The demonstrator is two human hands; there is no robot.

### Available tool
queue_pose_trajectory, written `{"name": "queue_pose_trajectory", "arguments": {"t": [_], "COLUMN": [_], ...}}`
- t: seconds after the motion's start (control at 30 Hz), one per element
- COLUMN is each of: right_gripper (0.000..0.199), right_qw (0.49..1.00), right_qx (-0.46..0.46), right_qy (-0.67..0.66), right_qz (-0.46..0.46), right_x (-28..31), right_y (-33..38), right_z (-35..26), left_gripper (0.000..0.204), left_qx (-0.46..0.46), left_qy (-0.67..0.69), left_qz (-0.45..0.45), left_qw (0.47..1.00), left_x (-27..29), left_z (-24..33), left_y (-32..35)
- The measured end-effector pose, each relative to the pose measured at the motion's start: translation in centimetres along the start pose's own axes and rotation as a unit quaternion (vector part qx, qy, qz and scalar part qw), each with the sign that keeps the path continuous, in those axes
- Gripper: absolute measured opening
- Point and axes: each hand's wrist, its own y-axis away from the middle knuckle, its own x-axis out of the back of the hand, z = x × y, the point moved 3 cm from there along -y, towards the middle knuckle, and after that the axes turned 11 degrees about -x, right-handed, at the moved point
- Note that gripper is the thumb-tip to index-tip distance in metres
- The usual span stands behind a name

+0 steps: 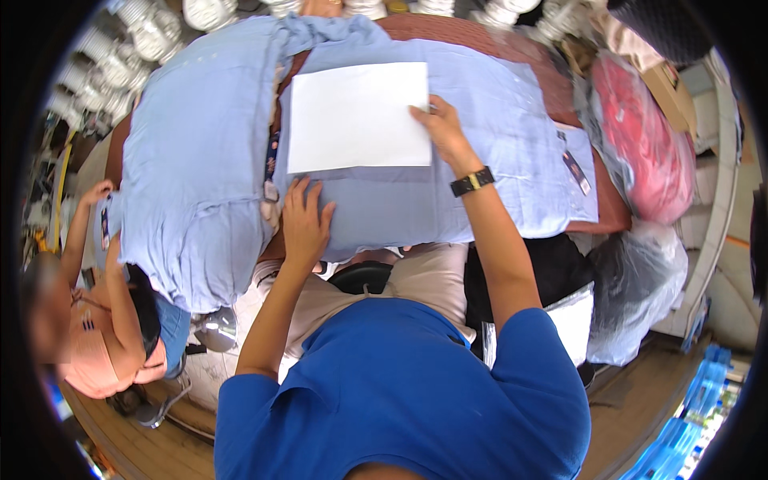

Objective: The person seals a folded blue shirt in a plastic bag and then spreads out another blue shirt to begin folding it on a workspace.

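- white sheet [358,117] lies flat on a light blue garment [448,172] spread over the bench [496,36]; long axis runs left-right across the view, sheet sits w/ its lower edge just above the left hand.
- right hand [442,128]: fingers on the sheet's right edge near the upper corner, wrist w/ dark watch [472,182] below it. looks like a light pinch or press on the edge; cannot tell which, thumb is hidden.
- left hand [304,220]: palm down, fingers spread, flat on the blue cloth just below the sheet's lower-left corner; fingertips near that edge, contact w/ the paper not clear. holds nothing.
- relation that matters: sheet is forward of both hands; right hand already on it, left is beside it on the fabric.
- second blue garment [200,176] drapes off the bench's left side.
- another person, orange top [96,352], at lower left, one hand at that cloth's edge.
- pink bagged bundle [648,144] at right, clear of the hands.
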Motion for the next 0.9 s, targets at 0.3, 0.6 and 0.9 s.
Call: {"name": "queue_pose_trajectory", "arguments": {"t": [0.3, 0.6, 0.9], "right_gripper": [0.04, 0.032, 0.017], "right_qw": [0.998, 0.999, 0.971], "right_qx": [-0.06, -0.045, 0.2], "right_qy": [0.015, 0.001, 0.017], "right_qz": [0.005, 0.013, -0.129], "right_x": [-1.6, -2.2, -1.6], "right_y": [-1.3, -1.0, 2.1], "right_z": [2.9, 3.4, -6.5], "left_gripper": [0.045, 0.047, 0.047], "left_qx": [0.036, 0.057, 0.053], "left_qy": [-0.062, -0.027, -0.045], "left_qz": [0.008, 0.019, 0.015], "left_qw": [0.997, 0.998, 0.997], "left_x": [0.9, 1.0, 1.1], "left_z": [-2.0, -2.1, -2.1], "left_y": [0.1, 0.3, 0.5]}}
